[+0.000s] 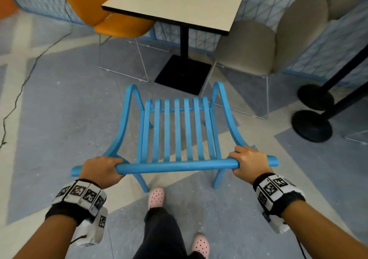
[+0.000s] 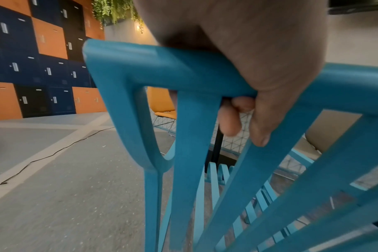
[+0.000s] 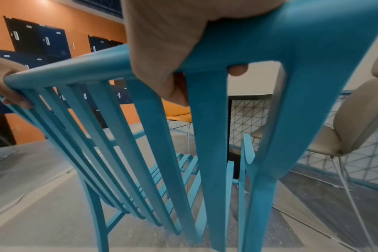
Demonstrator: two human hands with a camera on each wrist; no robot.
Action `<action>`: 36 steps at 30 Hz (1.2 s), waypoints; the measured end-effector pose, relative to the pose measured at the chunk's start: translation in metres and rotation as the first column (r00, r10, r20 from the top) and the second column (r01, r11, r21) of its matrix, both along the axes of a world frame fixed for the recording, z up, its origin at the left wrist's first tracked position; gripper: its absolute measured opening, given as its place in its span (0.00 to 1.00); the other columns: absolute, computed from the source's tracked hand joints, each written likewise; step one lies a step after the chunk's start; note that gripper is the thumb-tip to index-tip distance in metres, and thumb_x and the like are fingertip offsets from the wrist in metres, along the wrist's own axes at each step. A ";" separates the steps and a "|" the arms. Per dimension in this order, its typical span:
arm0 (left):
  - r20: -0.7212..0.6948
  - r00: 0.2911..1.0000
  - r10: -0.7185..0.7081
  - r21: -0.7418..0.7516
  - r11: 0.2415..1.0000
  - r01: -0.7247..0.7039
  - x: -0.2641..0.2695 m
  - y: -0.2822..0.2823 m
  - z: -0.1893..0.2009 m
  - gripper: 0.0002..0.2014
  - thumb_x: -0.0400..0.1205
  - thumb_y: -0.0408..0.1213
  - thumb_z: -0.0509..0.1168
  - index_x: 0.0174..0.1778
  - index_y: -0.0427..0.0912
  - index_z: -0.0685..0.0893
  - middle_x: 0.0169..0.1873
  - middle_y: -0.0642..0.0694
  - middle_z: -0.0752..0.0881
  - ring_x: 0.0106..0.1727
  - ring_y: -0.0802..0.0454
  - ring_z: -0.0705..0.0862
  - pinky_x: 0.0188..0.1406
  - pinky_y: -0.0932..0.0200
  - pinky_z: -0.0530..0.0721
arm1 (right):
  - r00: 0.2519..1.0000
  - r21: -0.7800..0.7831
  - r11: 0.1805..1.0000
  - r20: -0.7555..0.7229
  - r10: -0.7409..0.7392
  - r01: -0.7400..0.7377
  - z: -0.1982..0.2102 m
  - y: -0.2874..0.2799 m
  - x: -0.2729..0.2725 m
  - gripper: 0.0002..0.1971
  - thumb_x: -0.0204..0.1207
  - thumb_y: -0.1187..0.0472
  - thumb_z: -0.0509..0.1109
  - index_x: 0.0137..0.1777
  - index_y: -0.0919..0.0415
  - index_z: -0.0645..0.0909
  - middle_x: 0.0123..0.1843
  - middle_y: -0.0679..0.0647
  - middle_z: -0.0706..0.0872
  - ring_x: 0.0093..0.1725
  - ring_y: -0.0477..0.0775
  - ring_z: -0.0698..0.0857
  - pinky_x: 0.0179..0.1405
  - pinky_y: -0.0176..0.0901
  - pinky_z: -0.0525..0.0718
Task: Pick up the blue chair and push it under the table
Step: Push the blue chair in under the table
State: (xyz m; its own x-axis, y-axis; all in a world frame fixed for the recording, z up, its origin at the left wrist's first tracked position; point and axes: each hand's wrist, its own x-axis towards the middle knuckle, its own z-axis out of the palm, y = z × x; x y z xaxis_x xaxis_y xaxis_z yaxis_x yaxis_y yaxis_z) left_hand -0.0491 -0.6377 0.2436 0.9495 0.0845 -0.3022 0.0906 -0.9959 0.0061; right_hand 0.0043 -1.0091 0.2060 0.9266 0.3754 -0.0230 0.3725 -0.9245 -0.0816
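A blue slatted chair point(image 1: 179, 131) with curved armrests stands in front of me, facing the table point(image 1: 179, 4). My left hand point(image 1: 101, 171) grips the left end of its top back rail, fingers curled round the bar point(image 2: 233, 117). My right hand point(image 1: 249, 164) grips the right end of the same rail point(image 3: 162, 42). The table is beige with a black edge, on a black post and square base point(image 1: 183, 73), just beyond the chair's front. In the right wrist view the left hand point(image 3: 4, 81) shows at the rail's far end.
An orange chair point(image 1: 111, 16) stands at the table's left and a beige chair point(image 1: 251, 46) at its right. Two black stanchion bases point(image 1: 312, 123) sit on the floor at the right. A black cable point(image 1: 25, 75) runs along the left floor. My pink shoes point(image 1: 157, 197) are behind the chair.
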 end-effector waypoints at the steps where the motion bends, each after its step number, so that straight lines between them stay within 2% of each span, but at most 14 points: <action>1: 0.056 0.998 0.000 -0.029 1.000 0.002 0.010 0.011 -0.002 0.12 0.66 0.54 0.62 0.33 0.51 0.85 0.30 0.40 0.91 0.35 0.36 0.88 0.33 0.48 0.84 | 1.000 -0.005 1.000 -0.005 -0.004 0.004 -0.001 0.009 0.011 0.07 0.42 0.59 0.67 0.23 0.52 0.81 0.23 0.49 0.79 0.23 0.55 0.83 0.07 0.41 0.73; 3: 0.090 0.996 -0.003 -0.048 0.999 0.007 0.031 0.033 -0.003 0.12 0.61 0.53 0.63 0.29 0.50 0.85 0.25 0.40 0.90 0.29 0.35 0.88 0.29 0.47 0.85 | 1.000 -0.007 1.000 -0.007 -0.006 0.006 -0.002 0.029 0.033 0.07 0.42 0.59 0.67 0.23 0.52 0.81 0.24 0.49 0.79 0.23 0.55 0.83 0.07 0.41 0.73; 6: 0.004 1.000 0.002 -0.038 0.999 -0.002 0.070 0.066 0.000 0.08 0.68 0.50 0.68 0.35 0.51 0.85 0.33 0.42 0.92 0.38 0.36 0.88 0.37 0.48 0.84 | 1.000 -0.011 1.000 -0.011 -0.012 0.012 -0.003 0.062 0.067 0.07 0.42 0.60 0.69 0.23 0.52 0.80 0.25 0.50 0.79 0.24 0.56 0.83 0.08 0.40 0.71; 11: 0.011 0.999 -0.030 -0.071 0.997 0.031 0.142 0.136 0.001 0.06 0.69 0.47 0.70 0.37 0.50 0.85 0.36 0.44 0.91 0.42 0.37 0.88 0.39 0.47 0.83 | 0.999 0.005 0.999 0.010 -0.043 0.043 -0.003 0.128 0.122 0.07 0.43 0.61 0.71 0.24 0.52 0.81 0.24 0.49 0.80 0.22 0.55 0.84 0.07 0.41 0.71; 16: 0.134 0.985 -0.109 -0.073 0.990 0.119 0.221 0.202 -0.001 0.10 0.57 0.36 0.79 0.25 0.46 0.84 0.20 0.40 0.88 0.23 0.35 0.85 0.24 0.46 0.85 | 0.997 0.011 0.997 0.020 -0.075 0.075 -0.002 0.193 0.175 0.15 0.37 0.66 0.80 0.23 0.53 0.78 0.22 0.49 0.78 0.20 0.56 0.81 0.11 0.35 0.63; 18: 0.118 0.984 -0.131 -0.064 0.988 0.139 0.246 0.219 0.000 0.08 0.58 0.37 0.78 0.24 0.45 0.83 0.17 0.40 0.87 0.20 0.36 0.84 0.23 0.46 0.84 | 0.996 0.024 0.995 -0.006 -0.092 0.093 -0.001 0.211 0.193 0.17 0.36 0.66 0.80 0.22 0.54 0.76 0.22 0.50 0.77 0.19 0.56 0.80 0.14 0.34 0.59; 21: 0.165 0.969 -0.182 -0.048 0.980 0.192 0.278 0.238 -0.004 0.05 0.58 0.43 0.67 0.21 0.47 0.81 0.13 0.44 0.85 0.16 0.41 0.83 0.25 0.44 0.87 | 0.993 0.012 0.994 -0.029 -0.110 0.111 -0.002 0.230 0.220 0.17 0.35 0.65 0.81 0.21 0.54 0.76 0.21 0.50 0.77 0.18 0.56 0.80 0.11 0.35 0.64; 25: 0.259 0.937 -0.235 0.054 0.972 0.228 0.317 0.253 -0.009 0.04 0.53 0.43 0.67 0.19 0.49 0.80 0.12 0.45 0.83 0.19 0.42 0.85 0.38 0.32 0.86 | 0.988 0.030 0.988 -0.033 -0.152 0.153 -0.001 0.248 0.255 0.18 0.33 0.65 0.82 0.21 0.54 0.76 0.21 0.50 0.77 0.18 0.55 0.80 0.13 0.34 0.58; 29: 0.259 0.956 -0.138 0.058 0.990 0.127 0.353 0.263 -0.008 0.17 0.47 0.37 0.83 0.19 0.45 0.79 0.11 0.44 0.82 0.23 0.39 0.84 0.44 0.27 0.81 | 0.981 0.049 0.980 0.013 -0.193 0.192 -0.001 0.266 0.283 0.19 0.31 0.65 0.82 0.20 0.55 0.77 0.21 0.50 0.77 0.17 0.55 0.80 0.15 0.31 0.44; 32: 0.190 0.977 -0.093 0.011 0.996 0.092 0.359 0.260 -0.005 0.20 0.43 0.37 0.85 0.18 0.46 0.78 0.11 0.45 0.81 0.23 0.39 0.83 0.42 0.31 0.81 | 0.976 0.069 0.974 -0.038 -0.215 0.217 0.003 0.268 0.292 0.20 0.28 0.64 0.83 0.19 0.54 0.77 0.20 0.49 0.77 0.17 0.53 0.79 0.14 0.31 0.50; 33: 0.180 0.978 -0.106 0.018 0.994 0.104 0.362 0.261 -0.007 0.20 0.43 0.38 0.85 0.18 0.47 0.78 0.11 0.46 0.81 0.23 0.39 0.83 0.40 0.33 0.81 | 0.970 0.096 0.965 -0.048 -0.239 0.243 0.004 0.269 0.291 0.20 0.28 0.63 0.83 0.20 0.54 0.77 0.20 0.49 0.77 0.17 0.52 0.79 0.14 0.31 0.50; 34: 0.271 0.952 -0.140 0.030 0.990 0.137 0.371 0.262 -0.008 0.20 0.42 0.38 0.85 0.18 0.47 0.78 0.11 0.46 0.81 0.23 0.39 0.82 0.38 0.35 0.81 | 0.961 0.097 0.958 -0.079 -0.264 0.271 0.004 0.273 0.285 0.20 0.28 0.63 0.83 0.20 0.54 0.77 0.20 0.48 0.77 0.17 0.52 0.79 0.14 0.30 0.47; 35: 0.274 0.953 -0.130 -0.007 0.990 0.138 0.374 0.273 -0.010 0.21 0.42 0.39 0.85 0.18 0.48 0.77 0.11 0.47 0.81 0.22 0.40 0.82 0.35 0.37 0.81 | 0.965 0.041 0.964 -0.020 -0.263 0.263 0.001 0.284 0.285 0.20 0.29 0.64 0.83 0.20 0.54 0.76 0.20 0.48 0.77 0.17 0.52 0.79 0.16 0.28 0.43; 36: 0.313 0.916 -0.250 0.033 0.967 0.253 0.422 0.326 0.000 0.21 0.41 0.39 0.85 0.18 0.48 0.77 0.11 0.47 0.81 0.21 0.40 0.81 0.33 0.39 0.81 | 0.938 0.092 0.935 0.032 -0.346 0.342 -0.003 0.340 0.295 0.19 0.29 0.64 0.83 0.19 0.54 0.76 0.20 0.48 0.77 0.17 0.52 0.79 0.18 0.27 0.42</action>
